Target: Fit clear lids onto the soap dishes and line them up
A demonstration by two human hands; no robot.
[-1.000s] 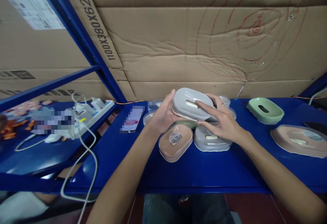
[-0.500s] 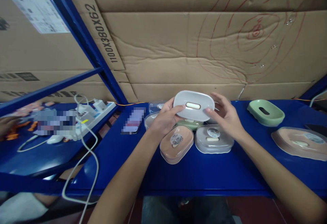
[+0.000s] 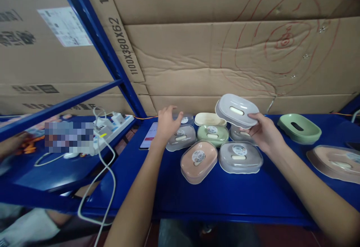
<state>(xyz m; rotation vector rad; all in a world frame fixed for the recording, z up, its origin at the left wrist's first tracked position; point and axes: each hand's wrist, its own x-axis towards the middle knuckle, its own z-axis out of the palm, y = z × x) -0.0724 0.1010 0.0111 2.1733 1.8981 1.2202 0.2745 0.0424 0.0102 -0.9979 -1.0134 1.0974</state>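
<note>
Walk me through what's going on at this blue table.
Someone is handling oval dishes with bare hands. The right hand holds a gray dish raised above the blue table. The left hand is open near the back left of the group, close to a phone; whether it touches anything there is unclear. A pink dish and another gray one sit in front, with a labeled green dish behind them.

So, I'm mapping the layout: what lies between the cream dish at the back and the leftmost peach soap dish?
The clear-lidded green soap dish lies between them, as the head view shows.
</note>
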